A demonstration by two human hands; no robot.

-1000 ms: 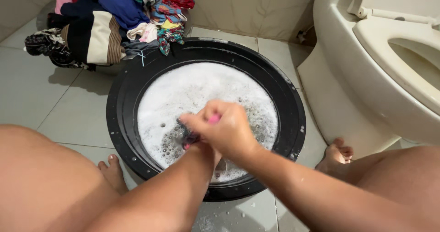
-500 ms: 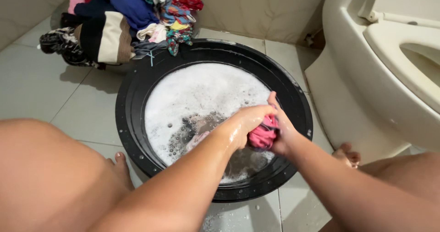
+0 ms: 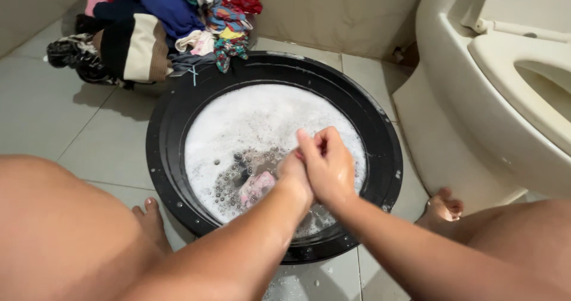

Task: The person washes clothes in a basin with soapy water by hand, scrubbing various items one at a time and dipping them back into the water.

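Head view: right hand closed over left hand, both clenched together above the round black plastic basin of white suds. Pink wet cloth bunched just below-left of the left hand, nearer it; whether gripped, cannot tell.

No package, label, sign or screen anywhere in view.
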